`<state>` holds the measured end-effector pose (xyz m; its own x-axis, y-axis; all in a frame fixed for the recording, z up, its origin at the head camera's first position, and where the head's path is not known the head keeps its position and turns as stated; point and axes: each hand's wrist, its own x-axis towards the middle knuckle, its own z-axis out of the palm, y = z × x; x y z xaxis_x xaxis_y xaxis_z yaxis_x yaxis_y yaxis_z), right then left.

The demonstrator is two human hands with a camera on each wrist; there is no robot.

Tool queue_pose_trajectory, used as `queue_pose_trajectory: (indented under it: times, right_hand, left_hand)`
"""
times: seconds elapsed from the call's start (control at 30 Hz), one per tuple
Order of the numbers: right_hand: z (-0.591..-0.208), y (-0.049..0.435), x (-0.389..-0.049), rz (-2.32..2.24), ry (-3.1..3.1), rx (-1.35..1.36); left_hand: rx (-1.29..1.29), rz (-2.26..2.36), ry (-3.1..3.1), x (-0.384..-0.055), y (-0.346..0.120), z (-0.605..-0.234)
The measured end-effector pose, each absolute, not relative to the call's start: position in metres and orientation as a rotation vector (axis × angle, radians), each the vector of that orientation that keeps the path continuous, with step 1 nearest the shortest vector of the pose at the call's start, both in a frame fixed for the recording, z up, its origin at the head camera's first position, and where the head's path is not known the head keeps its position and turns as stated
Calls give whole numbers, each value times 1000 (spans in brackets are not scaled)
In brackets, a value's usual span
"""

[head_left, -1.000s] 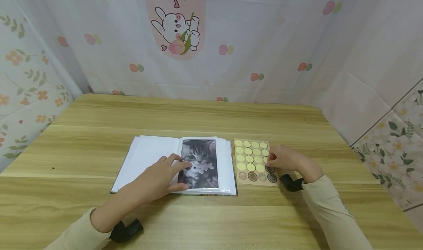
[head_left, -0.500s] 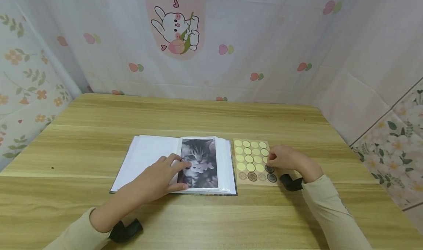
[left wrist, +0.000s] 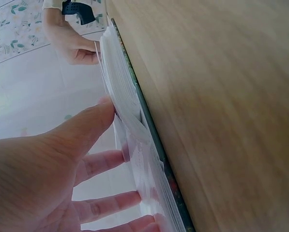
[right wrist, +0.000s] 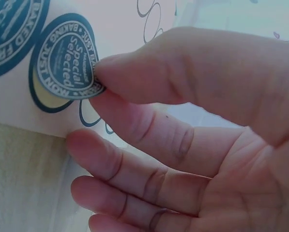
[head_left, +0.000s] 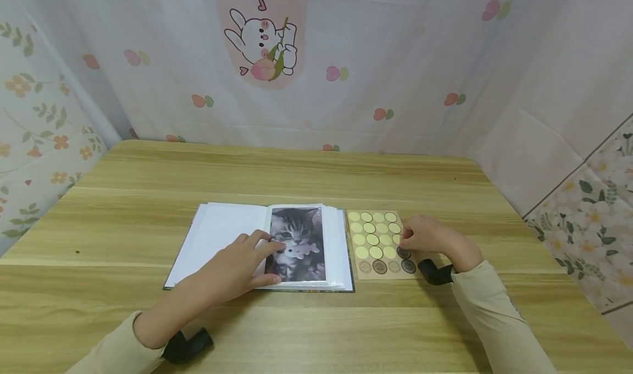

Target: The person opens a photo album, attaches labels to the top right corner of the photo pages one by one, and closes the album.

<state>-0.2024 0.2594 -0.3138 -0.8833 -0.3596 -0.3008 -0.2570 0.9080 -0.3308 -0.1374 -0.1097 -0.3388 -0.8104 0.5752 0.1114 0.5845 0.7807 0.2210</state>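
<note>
An open photo album (head_left: 225, 231) lies on the table, with a grey kitten photo (head_left: 301, 267) on its right page. My left hand (head_left: 237, 264) rests across the album, fingers spread and touching the photo page. In the left wrist view the thumb (left wrist: 86, 128) lies against the edges of the clear pages. To the album's right lies a tan sticker sheet (head_left: 383, 275) with rows of round spots. My right hand (head_left: 430, 238) pinches the edge of a dark round sticker (right wrist: 64, 58) between thumb and index finger. That sticker is partly lifted, baring a pale backing (right wrist: 50, 99).
The wooden table (head_left: 277, 330) spreads around the album and sheet. A printed curtain (head_left: 386, 61) hangs behind its far edge. Black wrist mounts (head_left: 188, 346) sit on both forearms, the right mount (head_left: 436, 273) beside the sheet's lower corner.
The sticker sheet has turned slightly, its far edge shifting left and its near edge coming toward me. Both hands stay nearly still.
</note>
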Motion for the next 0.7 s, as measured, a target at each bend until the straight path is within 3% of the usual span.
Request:
queue_pose_trajectory:
  times: [0.7]
  right_hand:
    - [-311, 254, -199, -346, 2757, -424]
  left_hand:
    - [-946, -379, -2936, -137, -110, -339]
